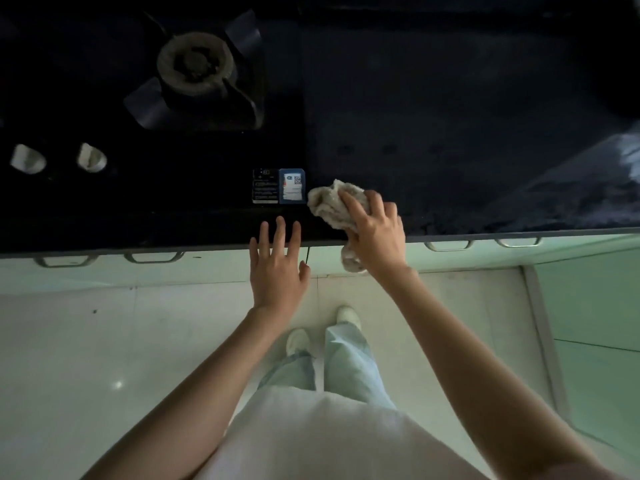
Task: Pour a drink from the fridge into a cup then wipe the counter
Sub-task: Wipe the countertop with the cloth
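- Your right hand (375, 233) grips the crumpled cloth (334, 206) on the dark bench (450, 133), just right of the hob stickers (278, 186)
- Your left hand (277, 263) is spread flat at the bench edge

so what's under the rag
The rag lies on the dark counter under the right hand, one end hanging over the front edge. Whatever lies beneath it is covered.

Under the right hand's (375, 237) fingers (353, 206) lies a crumpled cloth (332, 206), nubbly and matt like terry. Beyond the fingertips the dark counter (450, 133) looks smooth, faintly glossy. Left of them a glossy paper sticker (292, 186) sits on black glass-like hob (138, 202); metal handles (448, 244) gleam below.
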A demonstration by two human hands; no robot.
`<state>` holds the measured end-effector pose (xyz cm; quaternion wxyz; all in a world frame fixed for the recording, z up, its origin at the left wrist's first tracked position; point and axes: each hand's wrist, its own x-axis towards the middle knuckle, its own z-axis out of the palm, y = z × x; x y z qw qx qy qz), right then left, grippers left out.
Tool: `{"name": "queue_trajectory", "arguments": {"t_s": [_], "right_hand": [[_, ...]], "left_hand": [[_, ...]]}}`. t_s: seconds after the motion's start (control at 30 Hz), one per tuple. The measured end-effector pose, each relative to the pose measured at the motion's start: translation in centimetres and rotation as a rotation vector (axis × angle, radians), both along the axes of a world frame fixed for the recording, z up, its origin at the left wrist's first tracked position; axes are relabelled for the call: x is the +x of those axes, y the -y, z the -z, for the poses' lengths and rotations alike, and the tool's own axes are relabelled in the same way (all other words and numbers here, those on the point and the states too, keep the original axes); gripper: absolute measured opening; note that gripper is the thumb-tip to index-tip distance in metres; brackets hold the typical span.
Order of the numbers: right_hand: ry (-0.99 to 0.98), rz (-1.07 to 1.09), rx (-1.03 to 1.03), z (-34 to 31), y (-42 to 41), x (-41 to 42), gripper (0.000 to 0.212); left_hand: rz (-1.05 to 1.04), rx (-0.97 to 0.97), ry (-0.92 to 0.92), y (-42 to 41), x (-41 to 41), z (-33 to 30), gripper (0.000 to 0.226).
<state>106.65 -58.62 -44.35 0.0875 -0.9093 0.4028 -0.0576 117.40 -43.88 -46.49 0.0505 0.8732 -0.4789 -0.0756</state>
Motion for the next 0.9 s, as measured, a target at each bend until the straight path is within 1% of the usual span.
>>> {"name": "queue_trajectory", "arguments": {"t_s": [0.07, 0.13, 0.2, 0.27, 0.43, 0.5, 0.63, 0.77, 0.83, 0.9], "right_hand": [[-0.07, 0.104, 0.048, -0.8, 3.0, -0.1, 0.065], [-0.092, 0.243, 0.073, -1.2, 5.7, -0.6, 0.061], [-0.103, 0.327, 0.097, -1.4, 6.5, -0.8, 0.061], [-0.096, 0.34, 0.084, -1.5, 4.9, -0.3, 0.061], [0.02, 0.261, 0.062, -0.5, -3.2, 1.3, 0.067], [0.055, 0.282, 0.059, -0.2, -4.2, 1.4, 0.066], [-0.021, 0.342, 0.107, -0.7, -0.3, -0.9, 0.063], [-0.07, 0.541, 0.048, -0.9, 6.7, -7.8, 0.061], [-0.087, 0.641, 0.09, -1.2, 9.7, -11.3, 0.061], [-0.079, 0.691, 0.125, -1.4, 10.9, -13.1, 0.059]], "left_hand": [[0.013, 0.006, 0.003, -0.1, 0.2, 0.0, 0.07], [0.017, 0.006, 0.002, -0.2, 0.2, 0.2, 0.07], [0.016, 0.005, -0.005, -0.1, 0.2, 0.1, 0.069], [0.017, 0.004, -0.013, -0.2, 0.3, 0.1, 0.068], [0.02, 0.005, -0.027, -0.3, 0.2, 0.1, 0.071], [0.017, 0.01, -0.041, -0.2, 0.1, 0.0, 0.072], [0.009, 0.003, -0.063, -0.2, 0.2, -0.2, 0.072], [0.01, 0.004, -0.061, -0.1, 0.0, -0.3, 0.074], [0.006, 0.004, -0.059, -0.1, 0.0, -0.3, 0.074], [0.009, 0.004, -0.053, -0.2, 0.0, -0.2, 0.074]]}}
